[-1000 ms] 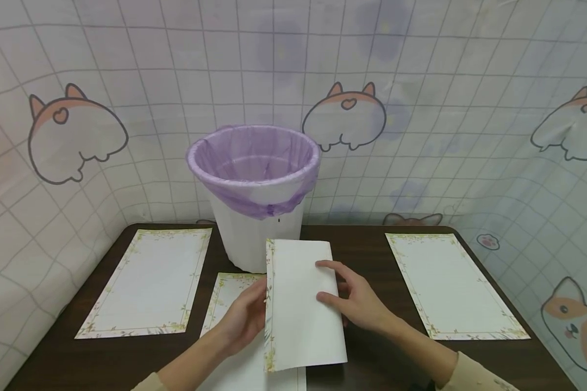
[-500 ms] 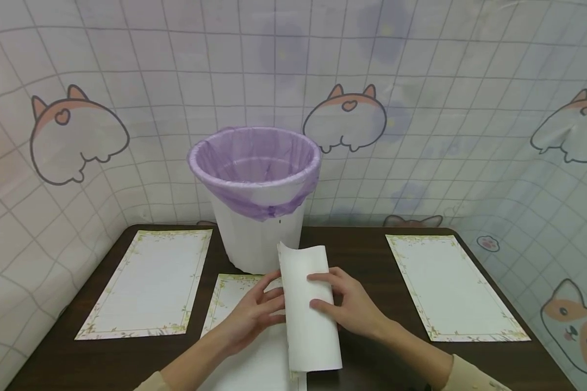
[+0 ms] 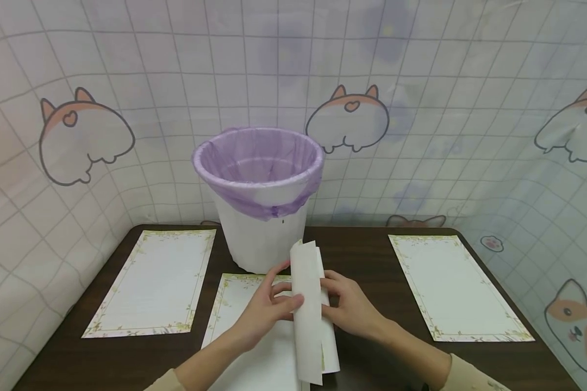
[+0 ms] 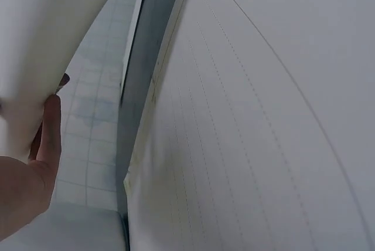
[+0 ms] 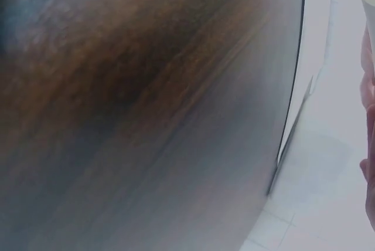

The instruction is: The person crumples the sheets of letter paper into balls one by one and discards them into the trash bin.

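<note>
A sheet of paper (image 3: 305, 326) is folded over lengthwise into a narrow, loosely curved strip, held upright above the table. My left hand (image 3: 261, 315) pinches its left side, thumb on the front and fingers behind. From the right, my right hand (image 3: 352, 309) grips the other edge, its fingertips partly hidden by the paper. In the left wrist view, the curved paper (image 4: 47, 40) shows at the upper left above the fingers. Below the left hand lies a floral-bordered sheet (image 3: 254, 358), partly covered by the folded one.
Behind the hands stands a white bin (image 3: 261, 239) with a purple liner (image 3: 259, 152). Another bordered sheet (image 3: 151, 282) lies at the left of the dark table (image 3: 362, 244), and one more sheet (image 3: 460, 288) at the right. A patterned curtain (image 3: 420, 108) surrounds the table.
The held paper has gone from a wider folded panel to a narrower strip, its left side brought over toward the right. My left thumb has come onto its front.
</note>
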Demonstrator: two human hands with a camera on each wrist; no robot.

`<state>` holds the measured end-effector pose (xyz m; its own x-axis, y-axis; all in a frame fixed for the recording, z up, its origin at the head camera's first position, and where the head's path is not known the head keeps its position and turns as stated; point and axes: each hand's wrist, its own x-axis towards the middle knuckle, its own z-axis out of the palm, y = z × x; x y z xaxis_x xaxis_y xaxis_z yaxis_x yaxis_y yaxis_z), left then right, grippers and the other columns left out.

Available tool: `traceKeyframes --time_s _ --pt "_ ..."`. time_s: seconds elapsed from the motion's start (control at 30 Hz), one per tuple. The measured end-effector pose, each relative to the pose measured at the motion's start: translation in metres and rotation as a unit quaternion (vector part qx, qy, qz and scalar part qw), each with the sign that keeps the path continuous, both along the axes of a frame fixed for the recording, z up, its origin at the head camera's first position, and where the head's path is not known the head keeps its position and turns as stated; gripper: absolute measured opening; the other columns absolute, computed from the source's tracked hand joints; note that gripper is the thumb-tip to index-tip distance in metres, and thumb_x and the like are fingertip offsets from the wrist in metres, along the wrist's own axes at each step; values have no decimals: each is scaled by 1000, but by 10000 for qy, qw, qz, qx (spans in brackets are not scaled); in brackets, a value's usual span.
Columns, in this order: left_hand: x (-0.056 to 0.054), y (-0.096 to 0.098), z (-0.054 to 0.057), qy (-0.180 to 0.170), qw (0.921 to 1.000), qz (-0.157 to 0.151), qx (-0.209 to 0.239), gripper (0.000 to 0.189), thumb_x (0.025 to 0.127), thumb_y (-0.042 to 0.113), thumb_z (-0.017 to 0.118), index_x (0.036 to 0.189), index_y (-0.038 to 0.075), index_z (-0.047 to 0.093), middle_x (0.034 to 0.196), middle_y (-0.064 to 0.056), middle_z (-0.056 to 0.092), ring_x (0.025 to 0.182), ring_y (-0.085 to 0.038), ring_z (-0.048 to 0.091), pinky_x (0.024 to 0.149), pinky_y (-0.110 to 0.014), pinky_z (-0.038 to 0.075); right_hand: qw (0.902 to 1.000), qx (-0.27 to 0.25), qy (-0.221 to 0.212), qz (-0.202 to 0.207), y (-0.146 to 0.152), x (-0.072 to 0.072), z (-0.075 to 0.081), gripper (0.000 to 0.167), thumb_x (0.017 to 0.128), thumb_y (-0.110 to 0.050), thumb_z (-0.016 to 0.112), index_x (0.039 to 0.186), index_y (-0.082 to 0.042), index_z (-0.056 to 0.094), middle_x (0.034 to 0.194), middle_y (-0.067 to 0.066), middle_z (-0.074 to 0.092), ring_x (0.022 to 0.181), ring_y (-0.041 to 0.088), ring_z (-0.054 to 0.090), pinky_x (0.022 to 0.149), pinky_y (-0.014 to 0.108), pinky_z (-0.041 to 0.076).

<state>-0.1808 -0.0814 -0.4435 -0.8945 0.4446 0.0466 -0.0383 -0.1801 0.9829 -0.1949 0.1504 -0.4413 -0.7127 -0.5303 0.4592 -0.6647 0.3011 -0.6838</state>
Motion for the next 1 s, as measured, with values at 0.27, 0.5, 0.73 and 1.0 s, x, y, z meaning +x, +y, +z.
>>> traceKeyframes --time_s 0.27,0.5,0.73,1.0 --pt "-2 2 -4 80 9996 253 62 85 96 8 74 163 24 22 137 -20 58 105 -27 70 81 -38 59 9984 -282 -402 271 2 0 1 29 97 3 66 125 -3 69 126 11 63 94 18 68 71 33 61" --pt "-4 2 -5 88 9986 512 33 83 96 4 73 162 21 25 133 -23 61 109 -31 69 79 -37 59 9906 -536 -1145 512 9 -1 4 33 108 -7 52 140 -1 60 124 11 62 95 19 64 77 31 57" --pt "-5 1 -4 115 9985 534 -32 85 95 2 74 162 20 26 132 -23 61 109 -33 69 77 -37 59 9934 -282 -1018 442 8 -1 3 32 108 -8 53 139 -4 61 116 7 65 91 17 63 76 32 57" --pt "-5 1 -5 179 9960 837 -256 86 92 2 77 161 18 29 123 -20 65 102 -31 71 74 -35 58 9900 -273 -1270 545 6 1 3 45 110 -9 49 154 -8 40 134 13 60 102 21 67 86 34 57"
